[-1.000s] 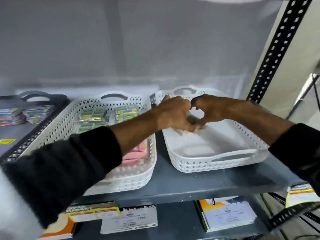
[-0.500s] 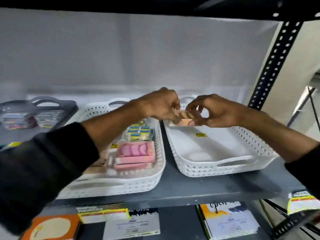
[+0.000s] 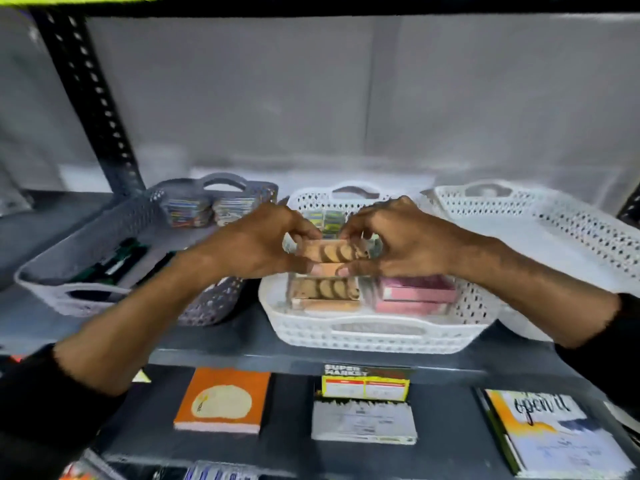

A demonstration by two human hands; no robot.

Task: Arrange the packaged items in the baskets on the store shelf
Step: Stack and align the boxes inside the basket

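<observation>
We've got both hands up over the middle white basket (image 3: 377, 336) on the shelf (image 3: 242, 351), and between them a small biscuit pack (image 3: 327, 252), held level above the stock below. The left hand (image 3: 258, 245) pinches the left end, the right hand (image 3: 398, 249) pinches the right end, each grip narrow and closed on the pack. It looks light and fairly stiff to us, a flat box with a clear face, so the short ends are the place to hold; squeezing the window could dent it. Right underneath sits a matching biscuit pack (image 3: 325, 291), with pink packs (image 3: 414, 294) beside it on the right. We judge this one goes on top of its twin, edges squared. The grey basket (image 3: 114, 244) on the left holds other goods, and the far right white basket (image 3: 554, 237) looks bare from here.
</observation>
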